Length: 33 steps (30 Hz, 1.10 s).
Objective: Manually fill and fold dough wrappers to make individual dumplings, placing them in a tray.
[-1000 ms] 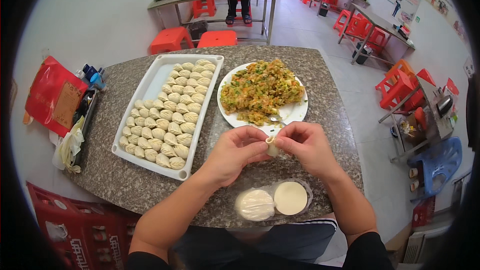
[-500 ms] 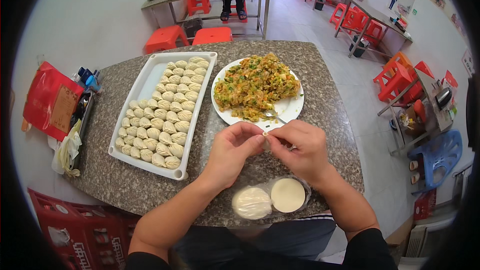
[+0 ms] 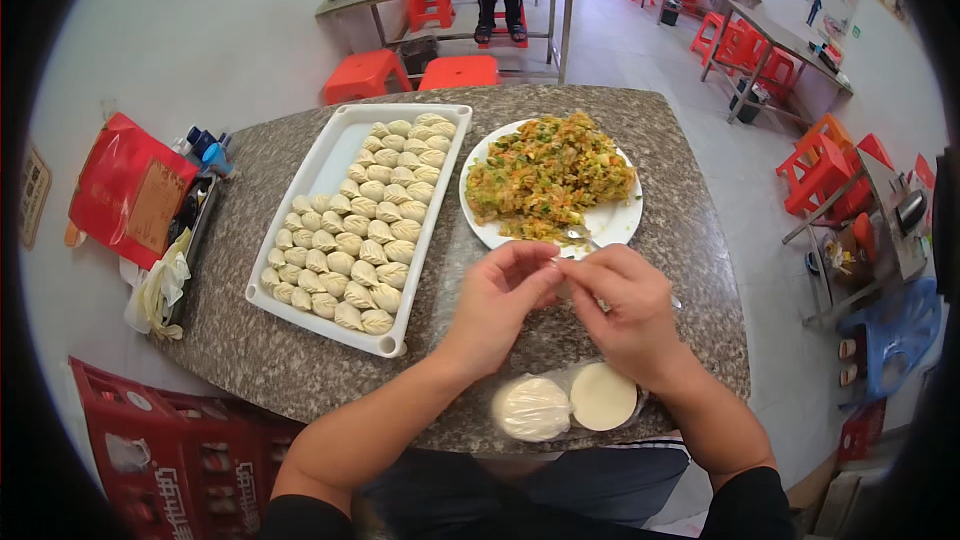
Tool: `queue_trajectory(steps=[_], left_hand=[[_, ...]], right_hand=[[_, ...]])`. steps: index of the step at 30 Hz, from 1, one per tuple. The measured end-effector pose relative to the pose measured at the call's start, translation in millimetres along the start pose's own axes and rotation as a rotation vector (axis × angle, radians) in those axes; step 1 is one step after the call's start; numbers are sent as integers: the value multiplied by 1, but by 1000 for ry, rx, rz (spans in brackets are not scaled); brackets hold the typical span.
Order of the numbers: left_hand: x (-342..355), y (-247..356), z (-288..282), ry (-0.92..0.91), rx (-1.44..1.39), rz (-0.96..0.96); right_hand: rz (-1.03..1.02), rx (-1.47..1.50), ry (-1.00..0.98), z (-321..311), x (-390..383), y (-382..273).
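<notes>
Pinching a dumpling shut at frame centre

My left hand (image 3: pixel 497 292) and right hand (image 3: pixel 620 302) both grip the dumpling (image 3: pixel 561 285) between fingertips; I'd press the edge evenly, sealing the filling inside

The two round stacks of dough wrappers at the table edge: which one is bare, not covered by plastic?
The right stack, below the right hand; the left stack looks wrapped in plastic film.

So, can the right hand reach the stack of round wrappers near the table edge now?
Probably yes. The right hand is just above the wrappers, nothing lies between, but its fingers are pinching a dumpling with the left hand.
</notes>
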<state>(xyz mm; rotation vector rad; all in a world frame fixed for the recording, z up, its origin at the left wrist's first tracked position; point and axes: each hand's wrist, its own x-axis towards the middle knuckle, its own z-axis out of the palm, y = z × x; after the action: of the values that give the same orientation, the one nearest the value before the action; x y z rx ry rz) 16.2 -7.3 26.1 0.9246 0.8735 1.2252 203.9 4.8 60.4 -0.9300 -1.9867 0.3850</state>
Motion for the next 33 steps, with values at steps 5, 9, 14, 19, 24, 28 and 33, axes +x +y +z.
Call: queue_trajectory(steps=[5,9,14,19,24,28,33], left_hand=[[0,3,-7,-49,-129,44],[0,0,-5,-24,-159,114],[2,-2,-6,-60,-218,160],[6,-2,-9,-138,-283,174],[1,12,-14,-92,-442,87],[22,-11,-20,195,-244,76],[23,-27,-23,259,-128,272]], right_hand=[[-8,168,30,-7,2,2],[115,207,1,-17,2,4],[135,258,-10,-21,1,8],[37,210,-51,-8,4,5],[33,88,-74,5,21,-2],[115,170,-89,17,61,-4],[-41,299,-311,124,165,-43]])
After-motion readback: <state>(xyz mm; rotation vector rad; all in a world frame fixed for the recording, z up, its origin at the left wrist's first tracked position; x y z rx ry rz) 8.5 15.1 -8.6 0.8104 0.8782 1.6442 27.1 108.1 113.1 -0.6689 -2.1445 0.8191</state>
